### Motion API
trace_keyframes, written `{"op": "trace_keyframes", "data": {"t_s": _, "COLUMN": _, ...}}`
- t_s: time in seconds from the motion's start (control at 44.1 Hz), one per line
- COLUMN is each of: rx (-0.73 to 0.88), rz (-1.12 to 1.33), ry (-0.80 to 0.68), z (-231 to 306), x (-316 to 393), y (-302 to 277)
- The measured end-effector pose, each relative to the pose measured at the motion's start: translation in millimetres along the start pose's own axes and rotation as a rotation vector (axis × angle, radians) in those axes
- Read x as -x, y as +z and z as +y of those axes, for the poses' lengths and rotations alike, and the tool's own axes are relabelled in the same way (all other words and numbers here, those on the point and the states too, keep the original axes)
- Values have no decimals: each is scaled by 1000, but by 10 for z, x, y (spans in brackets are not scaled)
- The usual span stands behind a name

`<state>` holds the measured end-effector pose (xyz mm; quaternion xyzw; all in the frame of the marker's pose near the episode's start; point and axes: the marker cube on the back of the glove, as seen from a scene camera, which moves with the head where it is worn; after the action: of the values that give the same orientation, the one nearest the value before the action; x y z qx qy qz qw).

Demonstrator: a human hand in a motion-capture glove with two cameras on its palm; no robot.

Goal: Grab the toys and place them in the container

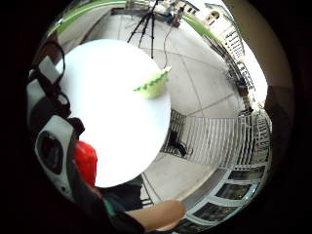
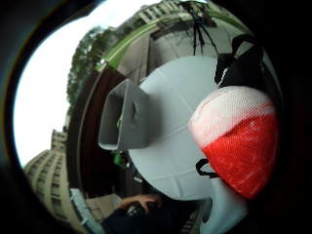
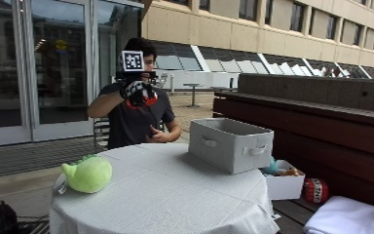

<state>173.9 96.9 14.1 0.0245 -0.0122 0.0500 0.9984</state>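
Person sits behind a round worktop [image 3: 174,195] with a white cloth, gloved right hand [image 3: 135,92] raised well above it at about shoulder height. The hand's fingers are curled round a red and white toy [image 3: 140,101]; in the thumb side palm view the toy [image 2: 237,139] has a mesh-like surface, white on one part and red on the other, and sits right against the palm. The little finger side view catches only a red edge of it [image 1: 86,162]. Grey fabric container [image 3: 231,144] with side handles stands on the worktop near its edge, open top, well apart from the raised hand. Green plush toy [image 3: 87,174] lies on the worktop at the opposite side from the container. Bare hand [image 3: 158,138] rests near the worktop's far edge. White box [image 3: 284,184] with small items sits on the bench beside the worktop.
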Motion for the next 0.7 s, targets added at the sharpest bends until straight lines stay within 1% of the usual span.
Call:
{"op": "trace_keyframes", "data": {"t_s": 0.068, "rx": -94, "rz": 4, "ry": -99, "z": -214, "x": 257, "y": -111}}
{"op": "trace_keyframes", "data": {"t_s": 0.136, "rx": -127, "rz": 9, "ry": -121, "z": -362, "x": 580, "y": -235}}
{"op": "trace_keyframes", "data": {"t_s": 0.295, "rx": -138, "rz": 42, "ry": -182, "z": -551, "x": 1409, "y": -483}}
{"op": "trace_keyframes", "data": {"t_s": 0.431, "rx": -123, "rz": 55, "ry": -239, "z": -533, "x": 2092, "y": -613}}
{"op": "trace_keyframes", "data": {"t_s": 0.703, "rx": -61, "rz": 18, "ry": -329, "z": -520, "x": 3190, "y": -604}}
